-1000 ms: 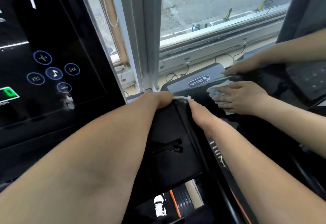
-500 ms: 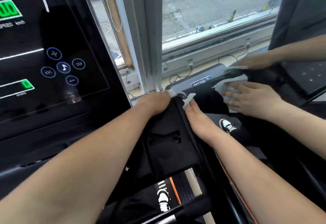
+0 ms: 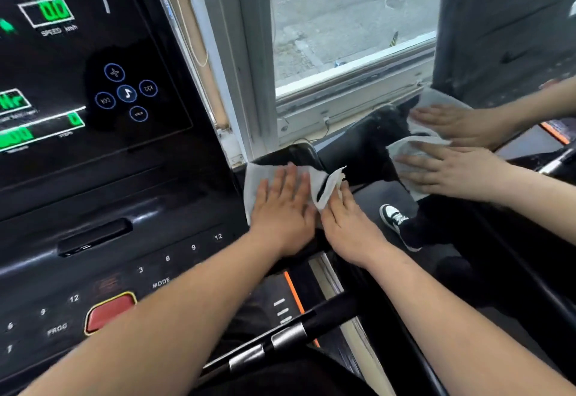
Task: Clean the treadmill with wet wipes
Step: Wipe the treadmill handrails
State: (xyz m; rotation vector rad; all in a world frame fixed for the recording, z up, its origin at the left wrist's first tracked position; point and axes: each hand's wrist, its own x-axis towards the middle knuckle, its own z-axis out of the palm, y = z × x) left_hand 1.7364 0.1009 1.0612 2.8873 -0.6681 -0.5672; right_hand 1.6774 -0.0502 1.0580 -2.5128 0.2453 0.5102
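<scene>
A street of parked cars shows through the window (image 3: pixel 343 37) straight ahead, and the treadmill (image 3: pixel 174 208) stands hard against its frame, the lit display (image 3: pixel 78 52) filling the left of the view.

The wet wipe (image 3: pixel 258 186) is spread on the far right corner of the black console, just beside the window frame. The left hand (image 3: pixel 282 211) lies flat on it, fingers straight and close together, palm pressing the sheet down. The right hand (image 3: pixel 350 224) rests just beside it, also flat, with its fingertips touching the loose, curled end of the wipe where it spills off the console's edge.

The sheet therefore lies ahead of both hands, and its long side runs across from the left palm to the right fingertips. The left hand is the nearer and carries the work. I judge the next stroke is its to make, either drawn back toward the body or swept left along the console, with the right only steadying the end.

Half a second ago the left hand was curled over that corner and hardly any wipe showed. Now the fingers have flattened and the sheet is opened out. The view has also lifted, so the speed readout and the red button (image 3: pixel 109 314) show.

Off to the right another hand (image 3: pixel 445 171) presses a second wipe (image 3: pixel 405 149) on a glossy panel, with a twin above it. I cannot tell whether that is another person and a reflection.
</scene>
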